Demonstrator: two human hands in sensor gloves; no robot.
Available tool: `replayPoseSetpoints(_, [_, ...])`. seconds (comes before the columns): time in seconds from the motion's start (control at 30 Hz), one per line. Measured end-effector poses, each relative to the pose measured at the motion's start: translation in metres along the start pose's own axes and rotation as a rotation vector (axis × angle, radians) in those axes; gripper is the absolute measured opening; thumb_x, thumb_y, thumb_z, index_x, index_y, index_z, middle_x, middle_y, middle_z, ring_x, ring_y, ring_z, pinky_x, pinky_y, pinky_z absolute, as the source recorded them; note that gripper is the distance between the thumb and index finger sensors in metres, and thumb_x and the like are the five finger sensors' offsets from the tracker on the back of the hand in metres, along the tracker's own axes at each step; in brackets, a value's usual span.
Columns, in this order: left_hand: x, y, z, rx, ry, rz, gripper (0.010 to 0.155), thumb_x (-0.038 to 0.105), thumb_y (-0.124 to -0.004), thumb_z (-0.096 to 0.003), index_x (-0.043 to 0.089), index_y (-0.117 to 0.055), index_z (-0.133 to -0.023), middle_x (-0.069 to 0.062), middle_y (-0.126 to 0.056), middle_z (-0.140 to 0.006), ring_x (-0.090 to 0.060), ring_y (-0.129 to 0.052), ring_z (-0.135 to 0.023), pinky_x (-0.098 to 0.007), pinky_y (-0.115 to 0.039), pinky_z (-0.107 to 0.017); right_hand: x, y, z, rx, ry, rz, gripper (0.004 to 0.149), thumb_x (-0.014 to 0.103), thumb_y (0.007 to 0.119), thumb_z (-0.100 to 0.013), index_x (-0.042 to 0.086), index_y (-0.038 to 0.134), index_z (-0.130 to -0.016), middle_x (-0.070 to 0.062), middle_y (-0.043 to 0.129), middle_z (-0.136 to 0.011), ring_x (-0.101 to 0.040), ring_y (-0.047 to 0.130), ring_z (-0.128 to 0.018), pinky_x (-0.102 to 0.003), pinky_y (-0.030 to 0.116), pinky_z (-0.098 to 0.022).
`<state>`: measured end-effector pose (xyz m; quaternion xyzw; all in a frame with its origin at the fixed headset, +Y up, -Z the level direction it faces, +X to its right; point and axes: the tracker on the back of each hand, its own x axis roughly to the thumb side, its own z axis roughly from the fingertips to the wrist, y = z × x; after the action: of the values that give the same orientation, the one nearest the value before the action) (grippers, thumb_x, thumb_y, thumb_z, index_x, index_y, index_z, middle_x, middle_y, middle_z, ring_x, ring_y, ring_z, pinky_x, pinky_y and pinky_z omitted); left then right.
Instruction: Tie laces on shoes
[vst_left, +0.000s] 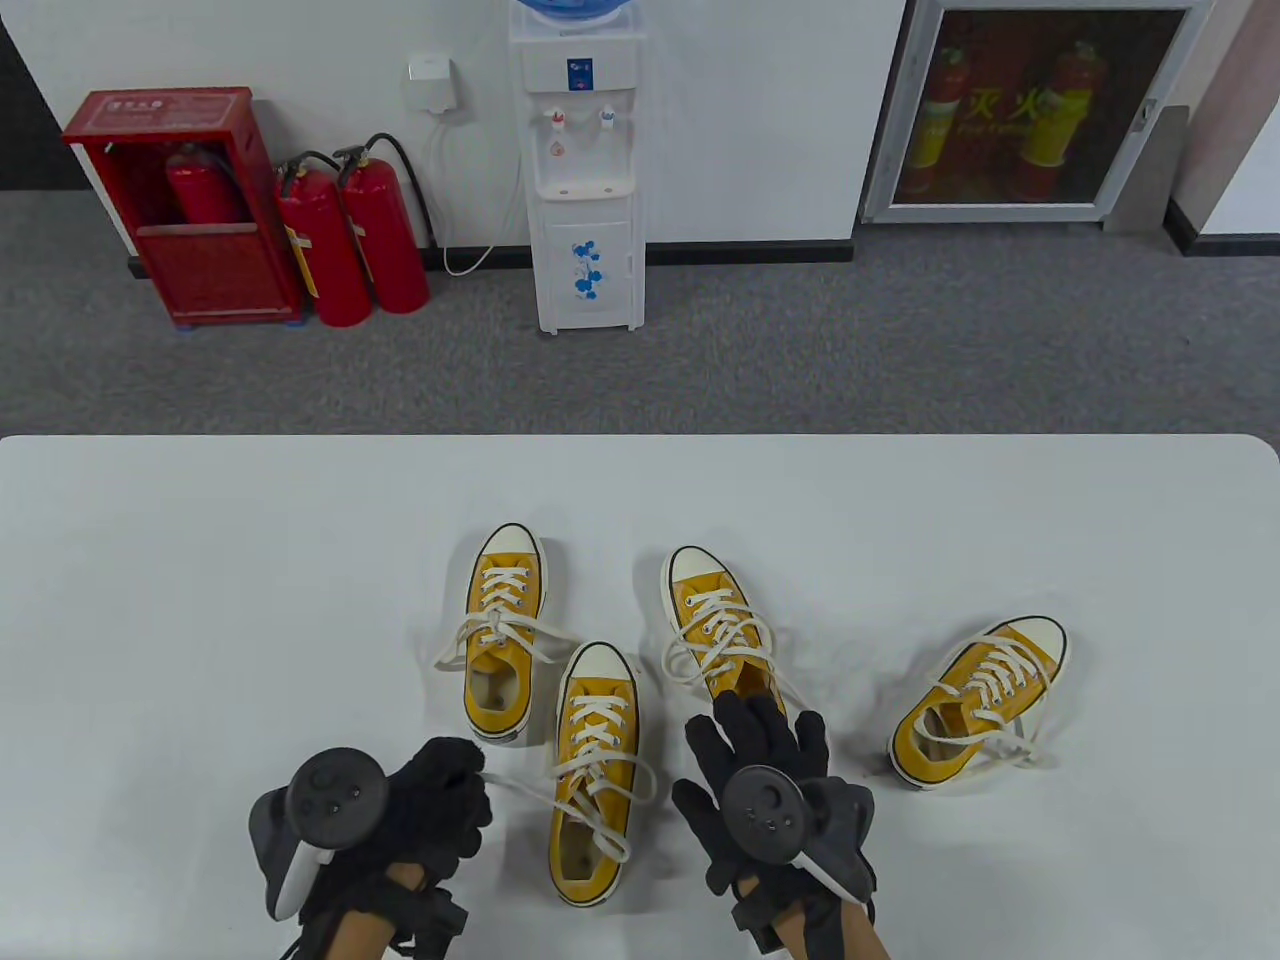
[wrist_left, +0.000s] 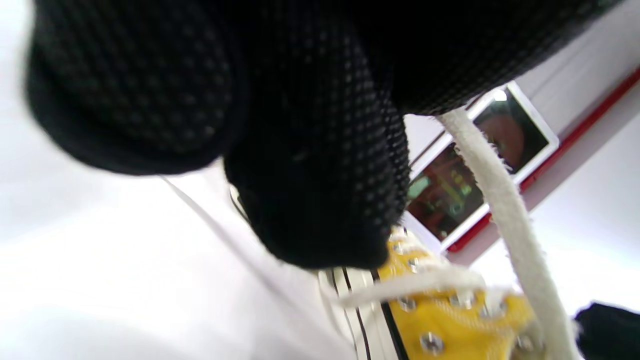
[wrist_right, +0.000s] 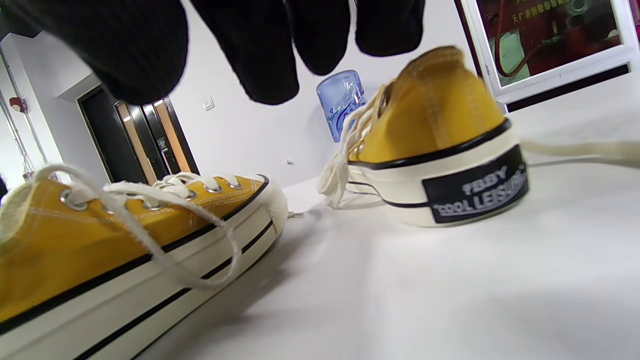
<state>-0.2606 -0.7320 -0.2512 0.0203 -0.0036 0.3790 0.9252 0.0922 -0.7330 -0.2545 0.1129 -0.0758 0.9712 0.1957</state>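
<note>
Your left hand (vst_left: 440, 800), nearest the table camera at the bottom edge, is curled with its fingers pressed together around a white lace (vst_left: 520, 788); the left wrist view shows that lace (wrist_left: 505, 200) running out from under the glove toward yellow canvas and eyelets. It leads to the near shoe (vst_left: 592, 775), a yellow sneaker just right of your left hand, toe pointing away from you, laces loose across its tongue.

Your right hand (vst_left: 765, 790) lies on the other side of that shoe, fingers spread and holding nothing. Its fingertips (vst_left: 745, 715) reach over the heel end of a second shoe (vst_left: 715, 620), whose untied laces trail on the bench (vst_left: 200, 600).

A third shoe (vst_left: 505, 630) stands beyond your left hand, touching or nearly touching the near shoe's toe. A fourth shoe (vst_left: 985, 700) sits well apart to the right, angled, laces trailing.
</note>
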Motion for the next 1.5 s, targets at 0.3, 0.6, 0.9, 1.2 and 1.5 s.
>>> replayPoseSetpoints(0.3, [-0.013, 0.020, 0.003, 0.143, -0.022, 0.301, 0.042, 0.035, -0.085, -0.0468, 0.038, -0.080, -0.088, 0.004, -0.107, -0.079, -0.018, -0.119, -0.055, -0.046, -0.096, -0.041, -0.001, 0.000, 0.000, -0.006, 0.000, -0.010, 0.069, 0.054, 0.077, -0.043, 0.019, 0.070, -0.102, -0.007, 0.045, -0.114, -0.043, 0.047, -0.108, -0.074, 0.024, -0.071])
replayPoseSetpoints(0.6, [-0.027, 0.026, 0.005, 0.150, 0.031, 0.747, 0.045, 0.026, -0.078, -0.0480, 0.031, -0.076, -0.093, 0.002, -0.097, -0.091, -0.021, -0.113, -0.069, -0.049, -0.091, -0.053, -0.002, 0.000, 0.000, -0.006, 0.000, -0.015, 0.068, 0.054, 0.077, -0.043, 0.019, 0.070, -0.102, -0.007, 0.045, -0.114, -0.043, 0.047, -0.108, -0.074, 0.024, -0.071])
replayPoseSetpoints(0.9, [-0.036, 0.021, 0.002, 0.041, -0.003, 1.047, 0.057, 0.041, -0.072, -0.0532, 0.029, -0.054, -0.106, 0.000, -0.077, -0.104, -0.021, -0.099, -0.081, -0.052, -0.080, -0.068, 0.004, -0.008, -0.002, -0.029, -0.021, -0.032, 0.068, 0.053, 0.077, -0.043, 0.019, 0.070, -0.102, -0.008, 0.047, -0.113, -0.043, 0.050, -0.107, -0.074, 0.027, -0.071])
replayPoseSetpoints(1.2, [-0.025, 0.017, -0.001, -0.050, -0.031, 1.067, 0.062, 0.030, -0.078, -0.0500, 0.031, -0.053, -0.107, -0.003, -0.066, -0.102, -0.017, -0.094, -0.068, -0.043, -0.088, -0.054, 0.046, -0.014, -0.029, 0.011, -0.055, 0.008, 0.060, 0.043, 0.079, -0.045, 0.020, 0.074, -0.099, -0.008, 0.058, -0.110, -0.037, 0.078, -0.092, -0.066, 0.051, -0.071])
replayPoseSetpoints(1.5, [-0.020, 0.009, -0.003, -0.134, -0.033, 0.989, 0.057, 0.026, -0.079, -0.0484, 0.031, -0.064, -0.104, -0.003, -0.074, -0.102, -0.014, -0.102, -0.057, -0.029, -0.092, -0.029, 0.074, 0.020, -0.061, 0.175, -0.052, 0.021, 0.052, 0.032, 0.082, -0.044, 0.025, 0.079, -0.096, -0.007, 0.059, -0.109, -0.030, 0.085, -0.082, -0.059, 0.061, -0.066])
